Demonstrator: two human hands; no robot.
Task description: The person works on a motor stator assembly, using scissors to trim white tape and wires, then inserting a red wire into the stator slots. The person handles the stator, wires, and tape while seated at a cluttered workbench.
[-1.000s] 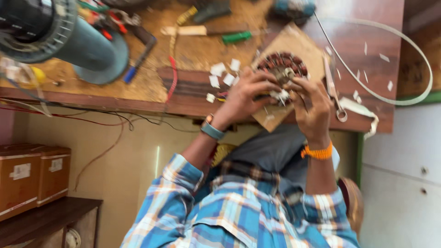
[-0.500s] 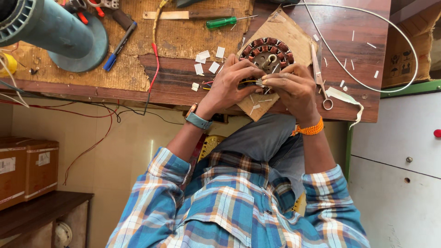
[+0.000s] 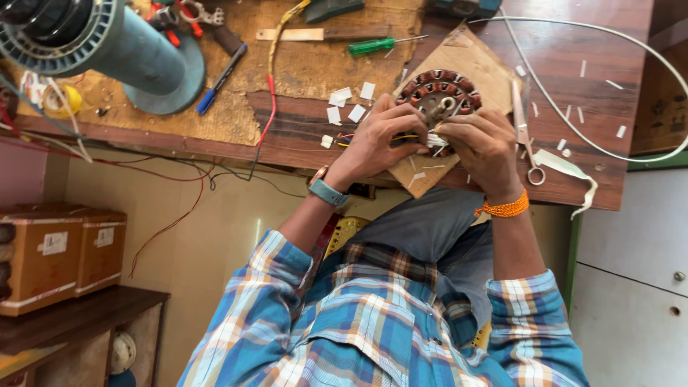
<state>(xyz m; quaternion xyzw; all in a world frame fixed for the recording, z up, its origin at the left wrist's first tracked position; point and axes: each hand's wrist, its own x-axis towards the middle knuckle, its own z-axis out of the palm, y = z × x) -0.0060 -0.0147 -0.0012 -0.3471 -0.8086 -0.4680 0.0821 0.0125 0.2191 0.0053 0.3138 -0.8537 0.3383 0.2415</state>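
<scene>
Item: round copper-wound motor stator, resting on a cardboard square on our wooden table. Our left hand and right hand pinch its white lead ends, steadying them. Scissors right.
</scene>
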